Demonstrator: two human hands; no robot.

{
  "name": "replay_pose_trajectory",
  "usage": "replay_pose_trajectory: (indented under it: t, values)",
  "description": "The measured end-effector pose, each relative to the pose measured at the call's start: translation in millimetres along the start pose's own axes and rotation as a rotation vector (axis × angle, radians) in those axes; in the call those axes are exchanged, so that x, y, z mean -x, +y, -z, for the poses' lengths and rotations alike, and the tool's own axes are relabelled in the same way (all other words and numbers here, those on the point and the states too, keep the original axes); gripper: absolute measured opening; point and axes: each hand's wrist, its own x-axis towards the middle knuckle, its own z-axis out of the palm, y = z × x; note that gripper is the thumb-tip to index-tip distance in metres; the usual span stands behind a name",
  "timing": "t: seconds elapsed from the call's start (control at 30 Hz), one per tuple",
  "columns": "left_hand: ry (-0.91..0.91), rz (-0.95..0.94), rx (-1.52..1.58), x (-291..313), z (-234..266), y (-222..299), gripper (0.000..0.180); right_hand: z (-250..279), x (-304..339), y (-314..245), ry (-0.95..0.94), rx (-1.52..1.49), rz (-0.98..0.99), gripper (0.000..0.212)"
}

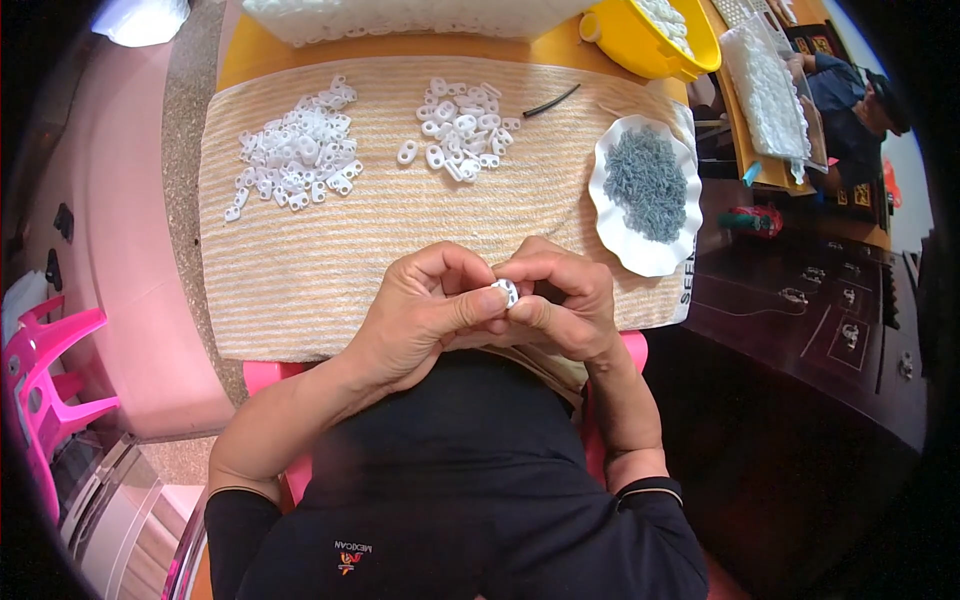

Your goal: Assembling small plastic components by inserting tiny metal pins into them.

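Note:
Near the front edge of the striped cloth, I hold a small white oval plastic piece with holes [505, 292] between both hands. My left hand [440, 300] pinches it with thumb and fingertips, and the closed thumb and fingers of my right hand [560, 300] grip its other side. Beyond them lie two loose heaps of white plastic pieces: a larger heap of double-holed pieces [300, 150] at left and a smaller heap of oval pieces [465, 125] in the middle. To the right, a white wavy-rimmed dish [648, 262] holds many small grey-blue slender pieces.
The striped cloth [300, 290] covers the table. A thin black stick [552, 100] lies by the middle heap. At the back stand a white-filled clear bag [400, 18] and a yellow basin [622, 45]. A pink stool [60, 390] is at left; another person [845, 110] is at far right.

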Motion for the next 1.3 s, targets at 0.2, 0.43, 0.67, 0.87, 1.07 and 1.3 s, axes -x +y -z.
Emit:
replay_pose_trajectory:
  t: [0.2,0.43,0.67,0.87,1.07,1.3]
  values:
    - [-0.037,-0.065,-0.021,-1.3,-0.3,-2.0,0.010,2.3,-0.2,1.0,-0.014,0.133,0.122,0.026]
    - [-0.036,-0.109,-0.093,-0.5,-1.7,-3.5,0.011,4.3,1.0,-2.0,-0.055,0.189,0.160,0.025]
    - [-0.044,-0.048,-0.091,-1.6,-0.4,1.1,0.010,6.3,3.9,-2.3,-0.088,-0.080,-0.071,0.021]
    - [-0.094,-0.019,-0.084,-0.5,2.0,0.0,0.011,13.4,1.7,-6.3,-0.138,-0.115,-0.116,0.014]
    - [-0.020,-0.037,-0.040,0.6,-3.3,2.1,0.010,58.1,-22.1,-20.7,0.118,0.122,-0.045,0.009]
    - [0.001,-0.019,-0.087,1.0,-5.3,1.9,0.010,155.7,-118.7,-73.5,0.665,0.326,0.237,0.036]
